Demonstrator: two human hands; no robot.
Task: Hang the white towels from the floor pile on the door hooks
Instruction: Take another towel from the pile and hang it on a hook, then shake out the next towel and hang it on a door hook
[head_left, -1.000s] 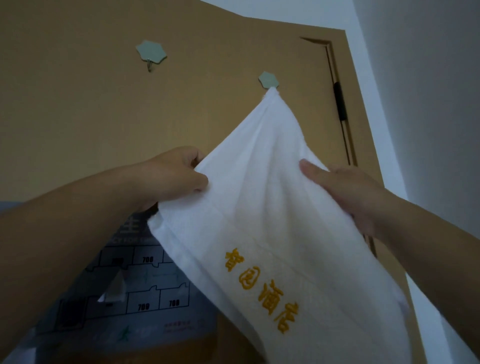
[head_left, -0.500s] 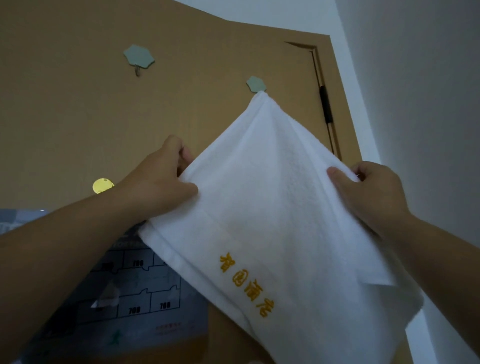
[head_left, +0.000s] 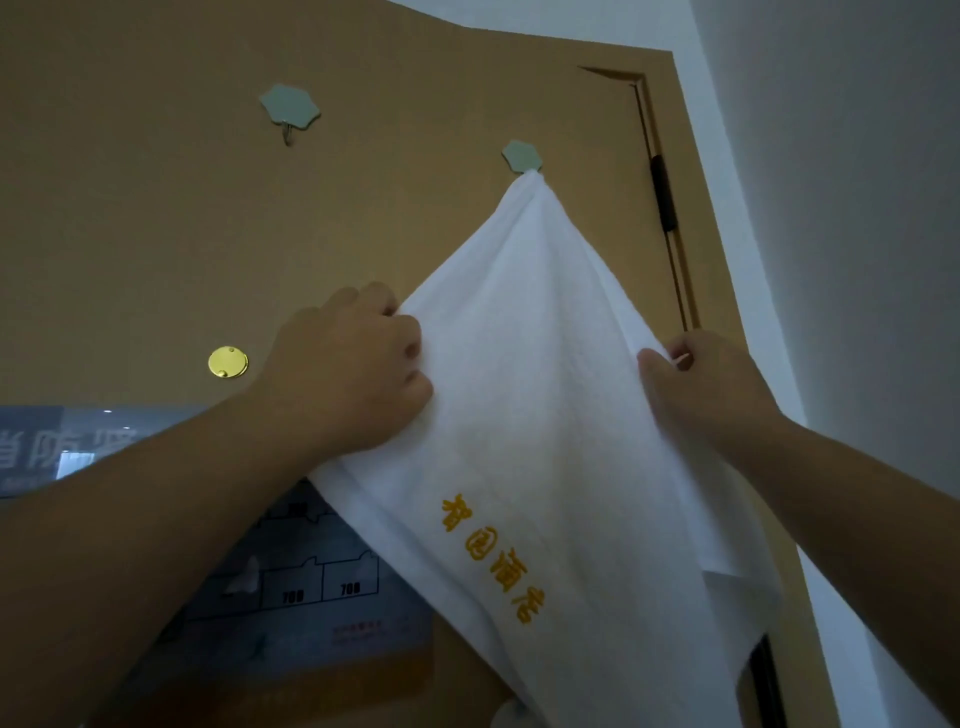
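A white towel (head_left: 540, 395) with yellow embroidered characters hangs by its top from the right green hook (head_left: 521, 155) on the brown door (head_left: 156, 234). My left hand (head_left: 348, 374) pinches the towel's left edge, thumb on the front. On the right edge, my right hand (head_left: 701, 384) grips the cloth with its fingers curled round it. The towel spreads wide between both hands. A second green hook (head_left: 289, 107) at the upper left carries nothing. The floor pile is out of view.
A gold peephole cover (head_left: 227, 362) sits left of my left hand. A grey evacuation plan poster (head_left: 291, 597) is stuck on the door below. The door hinge (head_left: 664, 192) and a white wall (head_left: 831, 208) stand at the right.
Both hands have slid a little up and apart along the towel's edges, spreading it wider under the right hook. The view has shifted down and right.
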